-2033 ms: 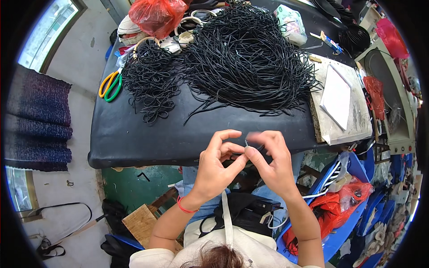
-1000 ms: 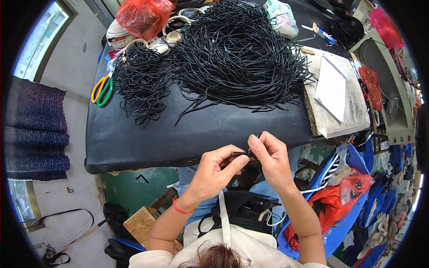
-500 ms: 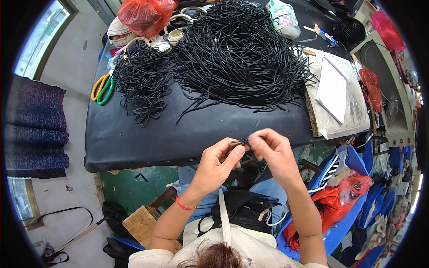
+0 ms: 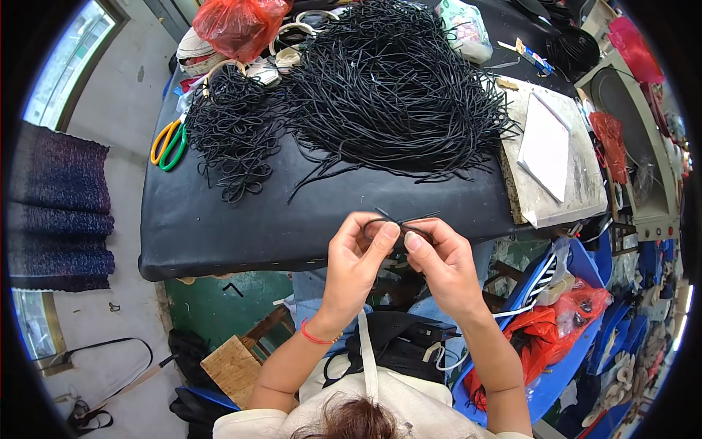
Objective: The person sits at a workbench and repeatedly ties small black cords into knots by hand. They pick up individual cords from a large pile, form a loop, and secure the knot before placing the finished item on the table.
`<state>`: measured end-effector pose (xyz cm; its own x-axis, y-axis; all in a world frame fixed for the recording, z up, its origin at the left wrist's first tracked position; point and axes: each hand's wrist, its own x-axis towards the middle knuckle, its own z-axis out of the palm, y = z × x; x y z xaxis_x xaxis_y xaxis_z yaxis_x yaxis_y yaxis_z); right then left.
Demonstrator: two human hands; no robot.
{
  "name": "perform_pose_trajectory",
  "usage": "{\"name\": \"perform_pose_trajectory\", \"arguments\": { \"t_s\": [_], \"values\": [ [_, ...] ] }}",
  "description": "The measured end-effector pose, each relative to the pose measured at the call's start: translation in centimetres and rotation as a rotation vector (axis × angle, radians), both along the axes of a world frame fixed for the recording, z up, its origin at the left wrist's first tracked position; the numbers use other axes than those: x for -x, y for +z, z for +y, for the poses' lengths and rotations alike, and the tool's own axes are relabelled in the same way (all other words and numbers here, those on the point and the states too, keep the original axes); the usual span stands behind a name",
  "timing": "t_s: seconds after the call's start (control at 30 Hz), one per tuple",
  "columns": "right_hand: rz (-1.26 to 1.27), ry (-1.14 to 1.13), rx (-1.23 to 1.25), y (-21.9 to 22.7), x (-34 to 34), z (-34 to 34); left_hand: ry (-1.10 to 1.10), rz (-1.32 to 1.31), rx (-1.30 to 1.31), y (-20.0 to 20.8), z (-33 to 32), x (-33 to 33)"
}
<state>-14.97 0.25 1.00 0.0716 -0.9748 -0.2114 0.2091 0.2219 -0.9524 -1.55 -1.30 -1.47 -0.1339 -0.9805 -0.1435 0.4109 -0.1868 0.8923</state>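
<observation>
Over the near edge of the table, a short black cord (image 4: 399, 222) forms a small bow with two loops and loose ends pointing up and right. My left hand (image 4: 356, 257) pinches its left loop between thumb and fingers. The right loop is gripped the same way by my right hand (image 4: 445, 265); some of the fingers behind the cord are hidden. Beyond my hands lies a big heap of loose black cords (image 4: 395, 95). A smaller pile of looped black cords (image 4: 235, 124) sits to its left, some shaped like bows.
Scissors (image 4: 169, 146) with orange and green handles lie at the left edge of the black-covered table (image 4: 212, 241). A white paper (image 4: 545, 150) rests on a worn board at right. Beside my right arm stands a blue bin (image 4: 537, 395) with red bags. A red bag (image 4: 241, 25) sits back left.
My right hand has come down and turned, now gripping beside the left. The cord, bunched at my fingertips before, now shows spread loops and a middle knot.
</observation>
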Motion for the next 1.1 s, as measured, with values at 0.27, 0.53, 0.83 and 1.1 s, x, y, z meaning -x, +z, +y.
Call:
{"name": "perform_pose_trajectory", "arguments": {
  "t_s": [0.27, 0.53, 0.83, 1.1],
  "values": [
    [0.205, -0.207, 0.160, 1.0, 0.6, 0.2, -0.243, 0.134, -0.131, 1.8, -1.5, -1.7],
    [0.147, 0.029, 0.196, 1.1, -0.2, -1.4, -0.350, 0.043, -0.034, 1.7, -0.4, -1.7],
    [0.206, -0.042, 0.096, 0.5, -0.7, -1.5, -0.368, 0.049, -0.095, 2.0, 0.3, -1.8],
    [0.149, 0.017, -0.064, 0.3, -0.2, -2.3, -0.396, 0.048, -0.112, 2.3, 0.6, -1.6]
  ]
}}
